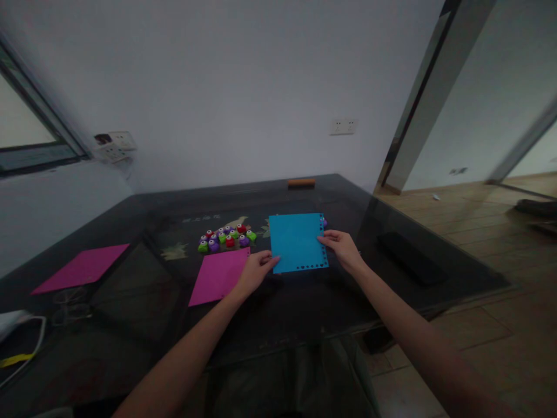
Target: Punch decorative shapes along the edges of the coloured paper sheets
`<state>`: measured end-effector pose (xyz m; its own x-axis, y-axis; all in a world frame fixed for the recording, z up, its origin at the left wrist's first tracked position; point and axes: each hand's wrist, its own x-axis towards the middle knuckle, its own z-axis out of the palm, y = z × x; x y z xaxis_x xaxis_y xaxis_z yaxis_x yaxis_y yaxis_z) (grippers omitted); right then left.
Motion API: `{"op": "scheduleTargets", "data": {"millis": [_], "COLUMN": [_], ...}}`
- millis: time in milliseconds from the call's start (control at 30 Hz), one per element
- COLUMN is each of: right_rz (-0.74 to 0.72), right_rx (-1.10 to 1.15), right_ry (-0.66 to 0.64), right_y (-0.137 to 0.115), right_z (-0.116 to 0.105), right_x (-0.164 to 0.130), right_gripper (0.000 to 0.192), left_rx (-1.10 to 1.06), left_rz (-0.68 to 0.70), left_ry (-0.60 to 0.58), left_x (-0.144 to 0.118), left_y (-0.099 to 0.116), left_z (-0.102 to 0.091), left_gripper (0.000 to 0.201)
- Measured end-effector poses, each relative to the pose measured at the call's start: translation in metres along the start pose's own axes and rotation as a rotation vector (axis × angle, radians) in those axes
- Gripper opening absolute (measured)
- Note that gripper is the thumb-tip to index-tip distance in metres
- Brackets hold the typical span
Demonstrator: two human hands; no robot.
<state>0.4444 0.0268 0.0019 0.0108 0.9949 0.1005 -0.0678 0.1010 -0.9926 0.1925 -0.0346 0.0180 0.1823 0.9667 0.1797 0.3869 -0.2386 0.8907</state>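
Blue sheet (297, 241), pinched at both sides by left hand (256, 271), right hand (343, 248), hands apart

The room around me is looking dim and underexposed, with a cool grey cast. Pale daylight is coming in from the window (26, 136) at my far left, and the dark glass table (304, 325) is throwing back faint reflections. The wide lens is bending the edges, the doorframe (429, 87) is leaning, and my forearms are smearing softly near the bottom
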Motion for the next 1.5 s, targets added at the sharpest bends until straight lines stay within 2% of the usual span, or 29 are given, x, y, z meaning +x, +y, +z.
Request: {"op": "scheduleTargets", "data": {"millis": [133, 233, 300, 400, 533, 600, 700, 833, 1100, 1367, 1500], "right_rz": [0.007, 0.027, 0.017, -0.015, 0.046, 0.091, 0.129, 0.101, 0.024, -0.049, -0.139], "right_rx": [-0.031, -0.025, -0.044, -0.116, -0.229, -0.266, -0.318, -0.376, -0.466, -0.566, -0.632], "right_ry": [0.013, 0.047, 0.07, 0.118, 0.136, 0.134, 0.124, 0.107, 0.07, 0.019, 0.051], "right_y": [-0.003, -0.007, -0.011, -0.014, -0.008, 0.0, 0.011, 0.017, 0.018, 0.019, 0.018], "right_z": [-0.006, -0.013, -0.022, -0.042, -0.079, -0.095, -0.106, -0.104, -0.093, -0.09, -0.088], "right_x": [0.002, 0.006, 0.01, 0.013, 0.011, 0.008, 0.005, 0.004, 0.005, 0.006, 0.006], "right_gripper": [0.039, 0.041, 0.042, 0.044, 0.041, 0.038, 0.037, 0.037, 0.038, 0.037, 0.038], "left_rx": [-0.05, 0.092, 0.226, 0.356, 0.522, 0.587, 0.624, 0.597, 0.638, 0.699, 0.724], "left_rz": [0.02, 0.094, 0.189, 0.378, 0.658, 0.739, 0.716, 0.597, 0.512, 0.493, 0.482], "left_ry": [0.065, 0.173, 0.193, 0.105, -0.153, -0.253, -0.262, -0.192, -0.212, -0.243, -0.244], "left_x": [0.0, 0.0, -0.003, -0.01, -0.021, -0.022, -0.018, -0.009, -0.008, -0.007, -0.008], "left_y": [-0.001, -0.005, -0.006, 0.0, 0.021, 0.03, 0.034, 0.021, -0.002, -0.005, -0.003], "left_z": [-0.003, -0.004, -0.003, 0.004, 0.022, 0.036, 0.058, 0.074, 0.074, 0.077, 0.075], "left_gripper": [0.032, 0.033, 0.031, 0.025, 0.023, 0.023, 0.022, 0.022, 0.039, 0.038, 0.036]}}
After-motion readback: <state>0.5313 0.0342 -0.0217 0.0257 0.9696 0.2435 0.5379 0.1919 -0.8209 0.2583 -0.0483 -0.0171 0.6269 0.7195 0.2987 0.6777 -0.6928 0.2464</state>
